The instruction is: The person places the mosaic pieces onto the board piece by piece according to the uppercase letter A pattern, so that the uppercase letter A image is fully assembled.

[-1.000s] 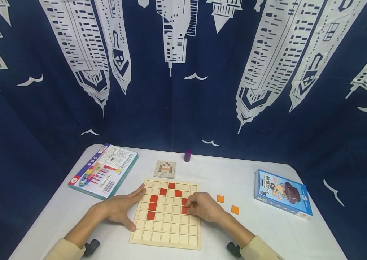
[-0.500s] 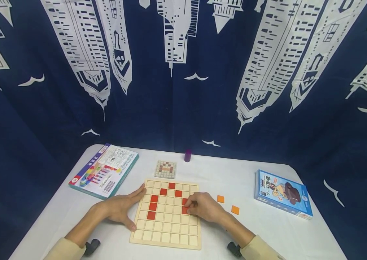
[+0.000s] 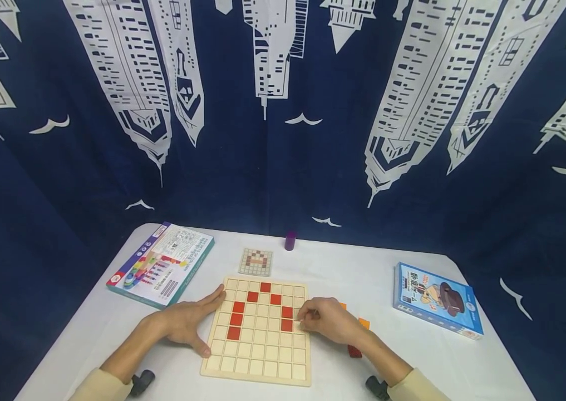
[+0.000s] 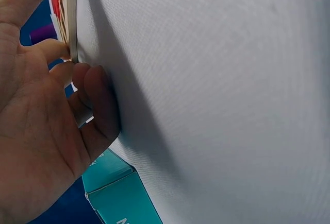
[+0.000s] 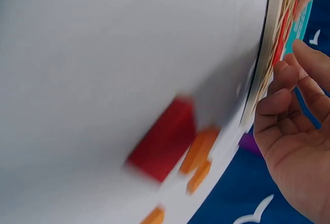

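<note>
My left hand (image 3: 185,323) rests at the left edge of a pale wooden grid board (image 3: 257,368), thumb and fingers spread along it. Red square tiles (image 3: 234,333) fill several of its cells in an arch shape. Just off the right side of the board is my right hand (image 3: 330,320). Its fingers (image 5: 278,100) are loosely bent in the right wrist view, with nothing seen between them. The lowest right red tile (image 3: 286,325) lies in its cell beside those fingertips. More red pieces (image 3: 354,352) lie on the table, partly covered by my right forearm.
Orange tiles (image 3: 364,323) lie right of the board, partly behind my hand. A small pattern card (image 3: 255,262) and a purple cylinder (image 3: 290,241) stand beyond the board. A flat game box (image 3: 162,264) lies at the left, a blue box (image 3: 437,299) at the right.
My right hand has let go of the red tile and drawn back to the right, uncovering two red tiles on the board and red pieces near the forearm. My left hand stays put.
</note>
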### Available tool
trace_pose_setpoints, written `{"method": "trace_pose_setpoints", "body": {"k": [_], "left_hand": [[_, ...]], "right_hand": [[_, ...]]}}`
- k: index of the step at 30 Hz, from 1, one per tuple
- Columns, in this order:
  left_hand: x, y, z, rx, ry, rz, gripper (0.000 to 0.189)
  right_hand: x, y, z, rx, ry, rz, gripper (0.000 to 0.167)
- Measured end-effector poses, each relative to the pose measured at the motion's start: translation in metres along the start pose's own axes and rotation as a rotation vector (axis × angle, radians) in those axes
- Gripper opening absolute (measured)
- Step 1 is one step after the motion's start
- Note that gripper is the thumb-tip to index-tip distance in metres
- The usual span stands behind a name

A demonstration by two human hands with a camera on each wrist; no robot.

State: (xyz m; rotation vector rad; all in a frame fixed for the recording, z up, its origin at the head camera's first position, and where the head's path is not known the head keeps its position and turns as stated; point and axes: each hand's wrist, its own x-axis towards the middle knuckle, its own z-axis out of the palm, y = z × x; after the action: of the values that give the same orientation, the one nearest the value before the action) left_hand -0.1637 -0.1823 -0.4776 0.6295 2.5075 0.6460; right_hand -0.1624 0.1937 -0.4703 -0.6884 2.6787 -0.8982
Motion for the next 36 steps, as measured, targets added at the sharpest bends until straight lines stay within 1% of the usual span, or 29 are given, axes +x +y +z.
{"method": "trace_pose_setpoints", "body": {"k": [4, 7, 11, 16, 20, 24, 27, 33, 36], "left_hand": [[-0.001, -0.001, 0.0, 0.01, 0.0, -0.006, 0.133], [-0.002, -0.001, -0.001, 0.022, 0.003, -0.006, 0.133], [-0.003, -0.004, 0.0, 0.032, 0.007, -0.01, 0.134], [-0.002, -0.005, 0.0, 0.031, 0.005, 0.0, 0.134], [-0.002, -0.005, 0.0, 0.018, 0.001, 0.019, 0.135], [-0.002, -0.003, -0.001, 0.02, 0.001, 0.029, 0.135], [-0.002, -0.003, 0.0, 0.023, 0.003, 0.03, 0.134], [-0.001, -0.001, -0.001, 0.015, -0.001, 0.025, 0.134], [-0.001, -0.001, -0.001, 0.011, 0.0, 0.027, 0.134]], "right_hand": [[-0.016, 0.012, -0.014, -0.024, -0.001, 0.011, 0.008], [-0.03, 0.023, -0.024, -0.011, -0.018, 0.026, 0.01], [-0.048, 0.036, -0.036, 0.017, -0.035, 0.039, 0.01], [-0.064, 0.052, -0.045, 0.045, -0.083, 0.081, 0.009], [-0.076, 0.064, -0.047, 0.075, -0.133, 0.085, 0.013], [-0.083, 0.069, -0.045, 0.132, -0.154, 0.06, 0.021], [-0.085, 0.07, -0.044, 0.154, -0.158, 0.052, 0.024], [-0.084, 0.072, -0.041, 0.099, -0.151, 0.03, 0.025], [-0.083, 0.072, -0.04, 0.072, -0.146, 0.032, 0.024]]}}
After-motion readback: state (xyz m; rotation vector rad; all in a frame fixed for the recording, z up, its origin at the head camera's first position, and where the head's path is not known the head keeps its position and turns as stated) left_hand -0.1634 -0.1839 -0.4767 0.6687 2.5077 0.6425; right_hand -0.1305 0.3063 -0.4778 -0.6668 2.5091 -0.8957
